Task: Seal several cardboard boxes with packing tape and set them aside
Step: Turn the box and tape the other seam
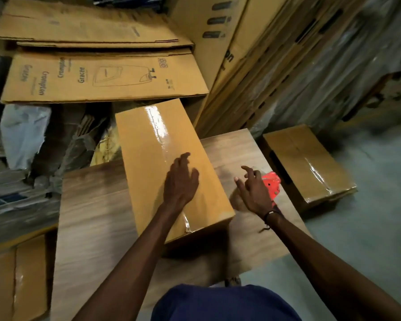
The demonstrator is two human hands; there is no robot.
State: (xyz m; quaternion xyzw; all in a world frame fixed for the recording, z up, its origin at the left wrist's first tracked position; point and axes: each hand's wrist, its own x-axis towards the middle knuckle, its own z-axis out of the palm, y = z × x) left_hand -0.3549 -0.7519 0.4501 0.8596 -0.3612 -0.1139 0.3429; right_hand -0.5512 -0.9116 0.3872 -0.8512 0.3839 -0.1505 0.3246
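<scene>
Fingers [185,163] of left hand [180,181] lie spread, flat on taped box [153,144] on table [97,205]. Right hand [252,188] hovers loose, grasping nothing, red tape dispenser [272,181] just beyond fingertips. Advice: press seam flat along tape, then lift box aside beside sealed box [308,165].

Red tape dispenser [272,185] mostly hidden behind the right hand [255,193]; lower-left box [16,281] cut by the edge.

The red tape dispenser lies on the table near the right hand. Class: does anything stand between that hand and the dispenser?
Nothing visible does. The right hand is open just left of the red tape dispenser, partly covering it in this view. Only bare table lies around them.
</scene>
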